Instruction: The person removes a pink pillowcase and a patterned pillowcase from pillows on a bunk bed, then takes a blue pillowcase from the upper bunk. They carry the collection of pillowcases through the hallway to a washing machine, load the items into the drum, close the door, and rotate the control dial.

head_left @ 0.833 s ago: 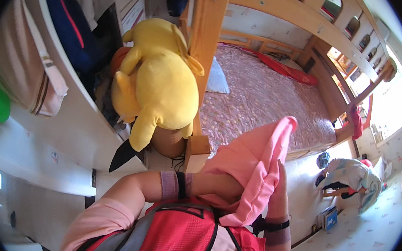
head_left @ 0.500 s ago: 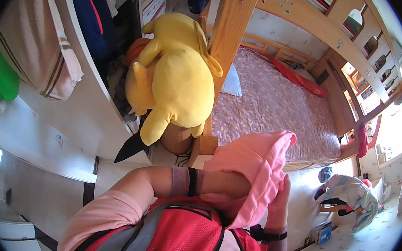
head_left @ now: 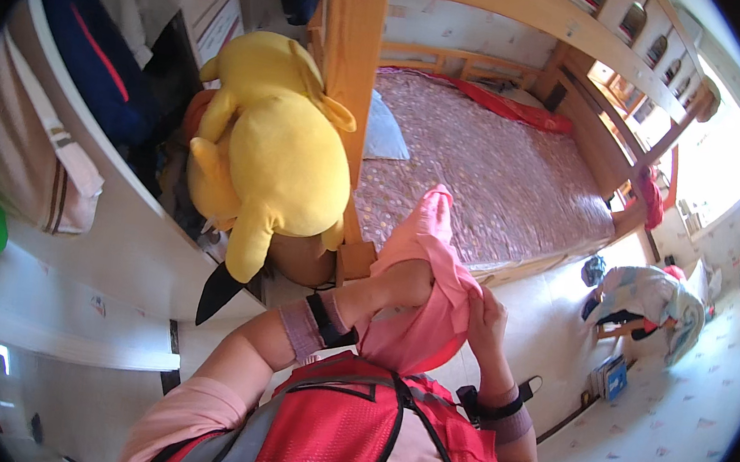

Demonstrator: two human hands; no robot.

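A pink garment (head_left: 424,273) is bunched in front of my chest. My left hand (head_left: 396,286) grips it from the left, partly buried in the cloth. My right hand (head_left: 485,320) holds its right side, fingers curled into the fabric. The top of the garment stands up toward the bed (head_left: 493,176). Both wrists carry dark bands. A big yellow plush toy (head_left: 273,162) hangs by the wooden bedpost (head_left: 350,76), just left of my left hand.
A wooden bunk bed with a patterned mattress fills the middle and right. A white shelf unit (head_left: 108,231) with clothes and bags stands at the left. A small chair heaped with clothes (head_left: 647,301) sits on the floor at the right.
My view has shifted closer to the bed. The pink garment has been gathered tighter, and my right hand has come up from below onto its right side.
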